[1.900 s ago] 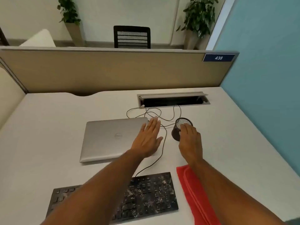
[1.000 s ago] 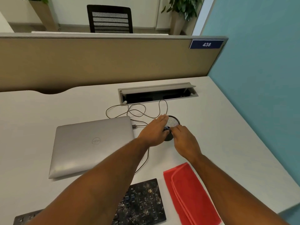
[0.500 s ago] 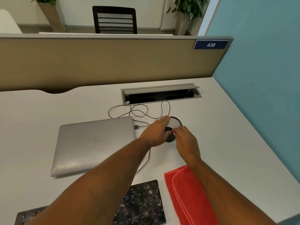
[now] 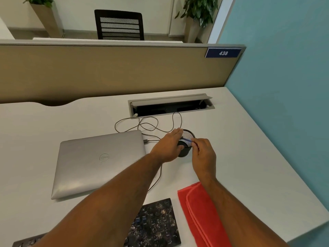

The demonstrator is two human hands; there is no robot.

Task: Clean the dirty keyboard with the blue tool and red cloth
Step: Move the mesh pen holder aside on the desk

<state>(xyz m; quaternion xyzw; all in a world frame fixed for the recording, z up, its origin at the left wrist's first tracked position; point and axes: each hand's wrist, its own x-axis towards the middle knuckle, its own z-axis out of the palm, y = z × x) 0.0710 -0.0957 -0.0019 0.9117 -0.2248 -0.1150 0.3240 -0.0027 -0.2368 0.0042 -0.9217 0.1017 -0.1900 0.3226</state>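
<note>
Closed laptop (image 4: 99, 163) is sitting left on the surface (image 4: 249, 157). Left hand (image 4: 167, 147), fingers straight, is bracing the mesh cup (image 4: 186, 145). Right hand (image 4: 203, 152) is pinching the blue tool (image 4: 187, 139) at the rim. Best to lift straight up, keeping the cup steadied. Dirty keyboard (image 4: 156, 227) and red cloth (image 4: 197, 214) are waiting near the front edge.

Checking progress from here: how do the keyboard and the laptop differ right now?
The keyboard is black and speckled with pale debris; the laptop is silver and looks clean. The keyboard lies at the near edge of the desk, partly hidden under the left forearm; the laptop sits farther back, lid closed, in full view. A cable plugs into the laptop's right side; whether the keyboard has one is hidden. Both lie flat on the desk, touched by neither hand.
</note>
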